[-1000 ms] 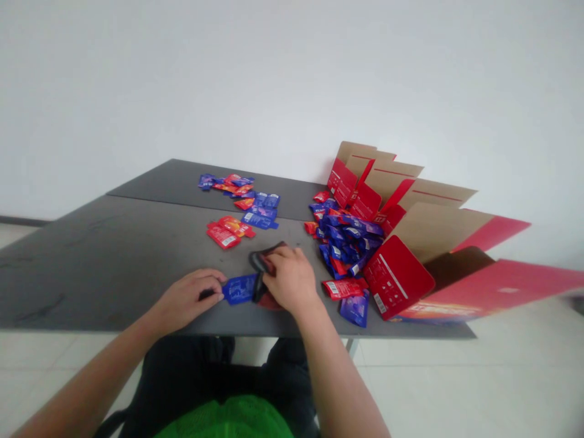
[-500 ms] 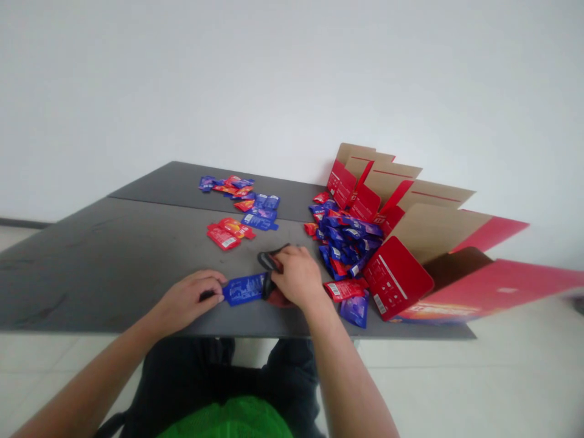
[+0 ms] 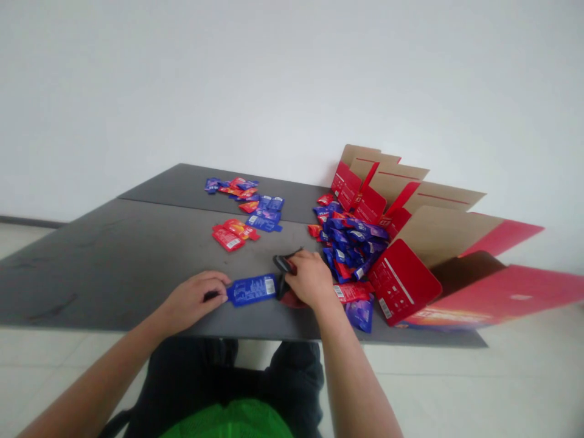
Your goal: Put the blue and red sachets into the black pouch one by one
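A flat blue pouch (image 3: pixel 252 290) with white print and a barcode at its right end lies on the dark grey table (image 3: pixel 150 249). My left hand (image 3: pixel 198 299) is closed on the pouch's narrow left end, and a dark patch shows between its fingers. Just right of the pouch, my right hand (image 3: pixel 310 277) grips a black handheld tool (image 3: pixel 283 264) with a reddish-brown part under the palm. The fingers hide much of the tool, so I cannot tell its kind. A red pouch (image 3: pixel 353 292) and a purple-blue pouch (image 3: pixel 360 313) lie beyond my right wrist.
Red and blue pouches heap up in a pile (image 3: pixel 349 237) before a row of open red cardboard boxes (image 3: pixel 404 283). Red pouches (image 3: pixel 232 234) and blue pouches (image 3: pixel 262 220) lie flat mid-table, with more at the far side. A white wall (image 3: pixel 228 79) stands behind.
My right hand and the tool have moved right, off the blue pouch's right end, uncovering its barcode. My left hand stays at the narrow end. The whole view has shifted slightly.
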Motion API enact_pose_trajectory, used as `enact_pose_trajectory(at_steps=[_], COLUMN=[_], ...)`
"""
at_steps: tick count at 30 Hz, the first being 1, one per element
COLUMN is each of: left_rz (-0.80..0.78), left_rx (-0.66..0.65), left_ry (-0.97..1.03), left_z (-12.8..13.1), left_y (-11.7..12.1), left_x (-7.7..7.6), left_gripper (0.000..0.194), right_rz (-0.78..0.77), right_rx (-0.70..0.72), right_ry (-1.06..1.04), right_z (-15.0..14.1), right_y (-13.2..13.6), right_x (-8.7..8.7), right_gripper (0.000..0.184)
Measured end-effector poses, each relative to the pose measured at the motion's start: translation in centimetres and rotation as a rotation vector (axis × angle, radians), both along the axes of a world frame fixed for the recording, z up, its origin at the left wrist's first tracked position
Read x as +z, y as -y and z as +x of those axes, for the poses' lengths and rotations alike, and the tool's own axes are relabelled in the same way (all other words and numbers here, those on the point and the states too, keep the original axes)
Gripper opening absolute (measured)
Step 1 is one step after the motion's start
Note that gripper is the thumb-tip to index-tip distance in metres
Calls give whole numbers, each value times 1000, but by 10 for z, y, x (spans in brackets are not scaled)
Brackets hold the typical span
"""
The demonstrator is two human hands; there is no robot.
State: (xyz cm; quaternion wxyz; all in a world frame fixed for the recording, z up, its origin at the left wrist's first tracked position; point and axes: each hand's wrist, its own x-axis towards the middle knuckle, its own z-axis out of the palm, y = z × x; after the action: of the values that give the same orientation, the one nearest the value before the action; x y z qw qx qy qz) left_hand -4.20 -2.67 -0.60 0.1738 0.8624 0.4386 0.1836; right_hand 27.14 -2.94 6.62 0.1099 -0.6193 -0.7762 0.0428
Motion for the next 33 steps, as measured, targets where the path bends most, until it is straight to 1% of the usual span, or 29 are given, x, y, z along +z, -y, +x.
enact_pose_trajectory(at_steps=[3, 5, 6, 7, 8, 10, 12, 14, 15, 16, 18, 19, 21, 23, 25, 27, 29, 30, 31, 32, 33], left_rz=[11, 10, 6, 0, -5, -9, -9, -12, -14, -14, -7, -3, 4, 4, -1, -6, -8, -8, -8, -5, 0], left_rx=[7, 19, 24, 28, 29, 27, 25, 23, 21, 17, 13, 13, 20, 28, 27, 23, 15, 11, 8, 5, 4], left_ry=[7, 16, 18, 17, 15, 11, 14, 14, 16, 19, 28, 30, 27, 22, 22, 22, 12, 3, -5, -9, -8], left_z=[0, 2, 2, 3, 3, 3, 2, 2, 1, 1, 0, 0, 1, 2, 3, 3, 3, 3, 2, 2, 1], left_y=[0, 1, 2, 3, 3, 4, 4, 3, 2, 2, 1, 0, 1, 2, 3, 4, 4, 4, 3, 3, 2], left_x=[0, 1, 1, 2, 3, 4, 4, 4, 3, 2, 1, 0, -1, 0, 2, 4, 5, 5, 5, 4, 3], left_gripper=[25, 25, 25, 25, 25, 25, 25, 24, 24, 24, 25, 26, 26, 25, 24, 23, 24, 24, 25, 26, 27], right_rz=[78, 64, 43, 16, -16, -77, -119, -108, -79, -42, 22, 38, 16, -24, -58, -95, -109, -91, -57, -16, 24], right_rx=[197, 287, 309, 309, 291, 203, 75, -31, -51, -43, 60, 132, 258, 302, 263, 158, 24, -22, -39, -20, 30], right_ry=[-57, -46, -38, -31, -26, -17, 13, 50, 59, 57, 28, 11, -1, -6, -9, 3, 31, 35, 29, 13, -9], right_z=[-45, -70, -75, -74, -66, -39, -8, 10, 10, 5, -20, -35, -62, -71, -57, -30, -5, 2, 3, -1, -11], right_y=[9, 10, 9, 7, 4, -4, -10, -11, -9, -7, 0, 3, 7, 6, 2, -6, -11, -11, -10, -7, -4], right_x=[0, -6, -10, -15, -19, -22, -19, -10, -5, -1, 4, 4, 0, -8, -16, -18, -14, -10, -6, -2, 1], right_gripper=[23, 22, 21, 21, 20, 20, 19, 18, 19, 20, 24, 25, 24, 22, 21, 20, 18, 18, 19, 20, 21])
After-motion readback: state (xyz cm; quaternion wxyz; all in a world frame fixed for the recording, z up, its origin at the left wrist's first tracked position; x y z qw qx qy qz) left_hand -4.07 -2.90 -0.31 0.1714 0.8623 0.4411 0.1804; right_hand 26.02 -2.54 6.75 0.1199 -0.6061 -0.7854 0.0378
